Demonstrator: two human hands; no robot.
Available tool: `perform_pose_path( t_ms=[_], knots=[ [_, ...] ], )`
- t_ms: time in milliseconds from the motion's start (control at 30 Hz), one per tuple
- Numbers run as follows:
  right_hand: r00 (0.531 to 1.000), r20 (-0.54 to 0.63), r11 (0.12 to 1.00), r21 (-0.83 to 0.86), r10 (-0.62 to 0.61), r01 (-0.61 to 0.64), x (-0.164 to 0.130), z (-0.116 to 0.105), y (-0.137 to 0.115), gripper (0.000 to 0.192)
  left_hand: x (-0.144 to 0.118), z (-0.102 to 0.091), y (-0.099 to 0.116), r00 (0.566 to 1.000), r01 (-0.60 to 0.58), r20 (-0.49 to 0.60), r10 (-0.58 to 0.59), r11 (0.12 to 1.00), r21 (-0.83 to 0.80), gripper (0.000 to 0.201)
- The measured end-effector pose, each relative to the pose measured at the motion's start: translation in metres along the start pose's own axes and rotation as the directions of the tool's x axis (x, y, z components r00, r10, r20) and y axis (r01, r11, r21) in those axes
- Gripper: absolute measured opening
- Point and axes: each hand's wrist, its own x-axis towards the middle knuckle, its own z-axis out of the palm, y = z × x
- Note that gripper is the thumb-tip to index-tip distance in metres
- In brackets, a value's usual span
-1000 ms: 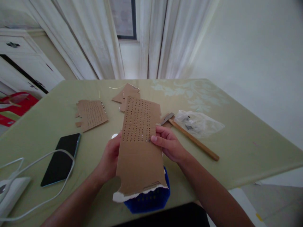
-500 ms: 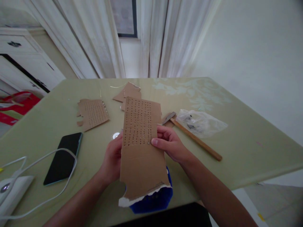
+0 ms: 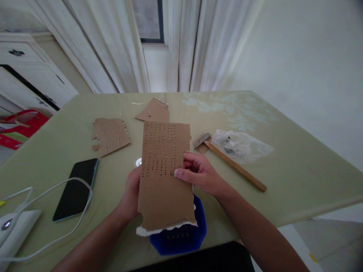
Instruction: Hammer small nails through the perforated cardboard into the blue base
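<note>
- Right hand [image 3: 200, 174] closed on the right edge of a cardboard sheet [image 3: 164, 177], thumb pressed flat on its face just under the rows of punched holes, other fingers curled behind.
- Left hand [image 3: 131, 192] closed on the opposite edge of the same sheet, mostly hidden behind it; only the wrist and heel of the palm showing.
- Sheet held between both grips, raised off the tabletop [image 3: 283, 170] and tilted back, upper half dotted with holes, lower half plain, bottom edge torn with a white fringe.
- Directly below the grips, at the near edge of the tabletop, a blue block [image 3: 181, 236] peeping out from under the sheet.
- Just left of the left grip, a small white round thing [image 3: 138, 162] half hidden by the sheet's edge; too small to tell more.
- Just right of the right grip, a hammer [image 3: 232, 162] lying flat, head toward the sheet, wooden handle running away to the right.
- Beyond the hammer, a clear plastic bag [image 3: 241, 145] with small dark bits inside.
- Farther up from the grips, a torn cardboard scrap [image 3: 154, 111].
- Up and left of the grips, a second holed cardboard piece [image 3: 111, 136] lying flat.
- Well left of the grips, a dark phone [image 3: 76, 189] face up, a white cable [image 3: 53, 189] looping beside it.
</note>
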Motion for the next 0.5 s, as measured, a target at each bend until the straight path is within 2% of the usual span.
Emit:
perform_pose_path(
  t_ms=[67, 133, 200, 267, 300, 333, 367, 433, 500],
  knots=[
    [0.998, -0.058, 1.000, 0.004, 0.011, -0.011, 0.000, 0.000, 0.001, 0.029, 0.004, 0.002, -0.005, 1.000, -0.005, 0.002, 0.005, 1.000, -0.009, 0.019],
    [0.993, -0.116, 1.000, 0.011, 0.013, -0.011, 0.001, 0.000, 0.001, 0.034, 0.009, 0.004, -0.009, 0.999, -0.036, -0.020, 0.035, 0.998, -0.051, 0.042],
    [0.988, -0.157, 1.000, 0.005, -0.005, 0.006, 0.002, 0.000, 0.001, 0.037, 0.012, 0.004, -0.012, 0.991, -0.073, -0.112, 0.066, 0.996, -0.059, 0.059],
    [0.983, -0.180, 1.000, -0.014, -0.022, 0.020, 0.002, -0.001, 0.001, 0.037, 0.014, 0.001, -0.010, 0.960, -0.129, -0.247, 0.135, 0.991, 0.039, 0.049],
    [0.982, -0.185, 0.999, -0.025, -0.027, 0.023, 0.002, -0.001, 0.001, 0.036, 0.014, -0.001, -0.008, 0.941, -0.163, -0.278, 0.192, 0.979, 0.124, 0.041],
    [0.982, -0.185, 0.999, -0.034, -0.027, 0.022, 0.003, -0.001, 0.001, 0.036, 0.014, -0.003, -0.004, 0.928, -0.210, -0.266, 0.262, 0.955, 0.209, 0.034],
    [0.984, -0.178, 0.999, -0.042, -0.025, 0.017, 0.003, -0.001, 0.001, 0.036, 0.013, -0.005, -0.001, 0.920, -0.271, -0.206, 0.333, 0.921, 0.279, 0.030],
    [0.989, -0.149, 0.998, -0.058, -0.012, 0.003, 0.003, -0.001, 0.002, 0.039, 0.012, -0.008, 0.007, 0.902, -0.402, -0.013, 0.432, 0.849, 0.342, 0.025],
    [0.992, -0.122, 0.996, -0.082, 0.014, -0.024, 0.003, -0.001, 0.004, 0.042, 0.011, -0.007, 0.012, 0.876, -0.478, 0.118, 0.468, 0.809, 0.343, 0.023]
  ],
)
